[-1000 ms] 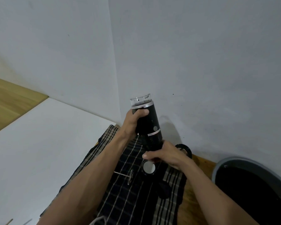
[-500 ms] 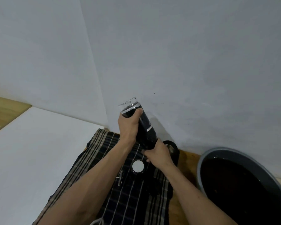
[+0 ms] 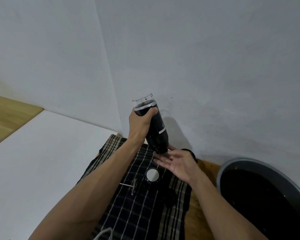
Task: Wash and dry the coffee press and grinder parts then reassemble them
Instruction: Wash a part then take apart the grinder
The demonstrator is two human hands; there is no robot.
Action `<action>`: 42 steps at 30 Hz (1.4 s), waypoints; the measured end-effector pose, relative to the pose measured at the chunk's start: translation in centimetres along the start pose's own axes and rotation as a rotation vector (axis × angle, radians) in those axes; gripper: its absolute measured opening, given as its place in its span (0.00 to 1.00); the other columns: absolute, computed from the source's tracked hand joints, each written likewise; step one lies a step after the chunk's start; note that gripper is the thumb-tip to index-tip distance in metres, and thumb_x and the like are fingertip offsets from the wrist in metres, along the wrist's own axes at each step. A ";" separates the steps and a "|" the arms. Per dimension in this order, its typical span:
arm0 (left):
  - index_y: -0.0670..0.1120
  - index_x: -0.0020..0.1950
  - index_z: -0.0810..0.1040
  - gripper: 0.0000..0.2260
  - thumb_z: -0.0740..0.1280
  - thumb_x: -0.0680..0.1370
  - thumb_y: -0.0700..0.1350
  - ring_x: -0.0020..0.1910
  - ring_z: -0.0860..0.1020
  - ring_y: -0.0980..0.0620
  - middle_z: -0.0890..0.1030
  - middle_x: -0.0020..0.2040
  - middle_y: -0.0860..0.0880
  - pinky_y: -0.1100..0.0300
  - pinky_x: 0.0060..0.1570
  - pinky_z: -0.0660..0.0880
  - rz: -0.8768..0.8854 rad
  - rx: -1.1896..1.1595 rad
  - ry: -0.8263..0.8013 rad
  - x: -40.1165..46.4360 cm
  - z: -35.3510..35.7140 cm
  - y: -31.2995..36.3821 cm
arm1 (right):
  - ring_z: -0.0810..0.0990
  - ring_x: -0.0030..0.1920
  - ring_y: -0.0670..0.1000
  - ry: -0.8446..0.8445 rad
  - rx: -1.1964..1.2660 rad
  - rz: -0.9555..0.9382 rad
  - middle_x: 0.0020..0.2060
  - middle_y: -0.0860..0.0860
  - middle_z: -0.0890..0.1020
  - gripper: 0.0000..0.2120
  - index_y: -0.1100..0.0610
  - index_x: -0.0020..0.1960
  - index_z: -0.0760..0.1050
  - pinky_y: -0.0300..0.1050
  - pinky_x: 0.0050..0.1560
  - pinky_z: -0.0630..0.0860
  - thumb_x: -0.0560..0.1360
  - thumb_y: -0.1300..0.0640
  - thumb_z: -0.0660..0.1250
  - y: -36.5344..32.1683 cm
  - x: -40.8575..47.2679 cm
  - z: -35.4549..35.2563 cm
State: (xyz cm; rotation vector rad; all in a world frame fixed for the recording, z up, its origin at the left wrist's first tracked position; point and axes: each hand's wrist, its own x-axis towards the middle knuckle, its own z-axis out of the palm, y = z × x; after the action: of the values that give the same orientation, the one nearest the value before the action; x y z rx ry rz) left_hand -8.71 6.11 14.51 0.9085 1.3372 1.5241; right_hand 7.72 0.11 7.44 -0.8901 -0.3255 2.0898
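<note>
My left hand (image 3: 141, 124) grips the upper part of a black cylindrical grinder (image 3: 157, 131), which has a silver ring and a clear top rim and tilts with its top to the left. My right hand (image 3: 177, 162) is open just below the grinder's lower end, palm up, fingertips touching or nearly touching its base. On the dark plaid cloth (image 3: 140, 210) lie a round black part with a white centre (image 3: 152, 175), a thin metal plunger rod with a coil (image 3: 132, 186), a black cap (image 3: 169, 199) and a black ring (image 3: 190, 152) behind my right hand.
A grey basin (image 3: 225, 168) of dark water stands at the right on the wooden floor. A white board (image 3: 42, 153) lies to the left of the cloth. White walls meet in a corner right behind the grinder. A white cord (image 3: 102, 233) lies at the cloth's near edge.
My right hand has let go of the grinder's lower end and opened beneath it. The grinder is tilted further over, still in my left hand.
</note>
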 end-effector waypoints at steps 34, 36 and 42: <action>0.43 0.59 0.78 0.32 0.85 0.60 0.49 0.51 0.83 0.50 0.84 0.52 0.49 0.63 0.47 0.75 -0.090 0.654 0.036 1.6 -8.1 -11.1 | 0.78 0.64 0.68 -0.171 0.025 -0.093 0.60 0.67 0.82 0.33 0.65 0.66 0.76 0.63 0.63 0.79 0.62 0.79 0.60 -0.3 -0.8 -1.3; 0.43 0.59 0.77 0.33 0.86 0.59 0.48 0.51 0.82 0.50 0.83 0.52 0.48 0.60 0.49 0.76 -0.083 0.675 0.033 1.5 -8.6 -11.9 | 0.78 0.66 0.67 -0.178 -0.056 -0.101 0.63 0.66 0.81 0.35 0.63 0.70 0.73 0.63 0.66 0.77 0.63 0.79 0.64 -0.2 -0.4 -1.4; 0.44 0.64 0.75 0.37 0.86 0.60 0.48 0.55 0.81 0.50 0.82 0.56 0.50 0.58 0.55 0.76 -0.132 0.677 0.020 0.5 -9.5 -13.8 | 0.82 0.60 0.59 -0.122 -0.363 -0.177 0.62 0.61 0.81 0.40 0.57 0.73 0.72 0.59 0.71 0.74 0.63 0.76 0.73 -0.1 0.0 -1.7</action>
State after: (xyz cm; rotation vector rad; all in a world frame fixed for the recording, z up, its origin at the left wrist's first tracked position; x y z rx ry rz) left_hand -15.65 3.72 -0.60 1.1797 1.9340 0.9797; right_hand 8.98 0.05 6.26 -0.9044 -0.8386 1.9547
